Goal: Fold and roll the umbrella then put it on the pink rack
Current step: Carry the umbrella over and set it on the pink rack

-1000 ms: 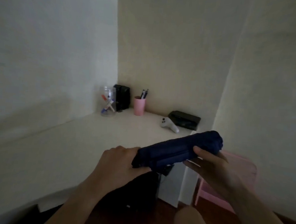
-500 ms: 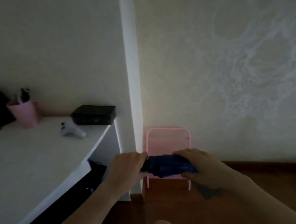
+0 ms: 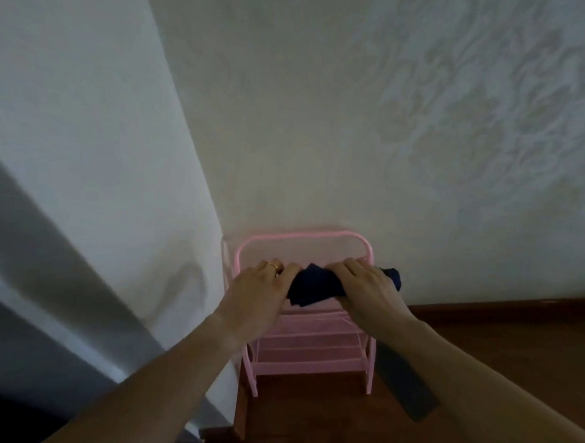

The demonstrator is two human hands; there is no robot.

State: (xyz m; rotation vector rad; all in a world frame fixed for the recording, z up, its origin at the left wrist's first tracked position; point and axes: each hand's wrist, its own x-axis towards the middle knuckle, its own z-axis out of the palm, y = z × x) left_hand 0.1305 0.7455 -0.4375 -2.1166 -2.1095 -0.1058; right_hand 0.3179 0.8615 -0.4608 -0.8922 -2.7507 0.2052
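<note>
The rolled dark blue umbrella [image 3: 315, 285] lies crosswise over the top shelf of the pink rack [image 3: 304, 237], which stands on the floor against the wall. My left hand [image 3: 261, 289], with a ring on one finger, grips the umbrella's left end. Over its right part my right hand [image 3: 367, 287] is curled, and the umbrella's tip sticks out past my fingers at the rack's right post. Whether the umbrella rests on the shelf or hangs just above it is hidden by my hands.
A white desk side panel [image 3: 91, 188] stands close to the left of the rack. A patterned wall [image 3: 393, 124] rises behind it. Brown wooden floor [image 3: 503, 340] spreads to the right and in front. The rack has lower pink shelves [image 3: 310, 351].
The view has turned from the desk toward the rack and come much closer. Both hands have carried the umbrella forward and down to the rack's top shelf.
</note>
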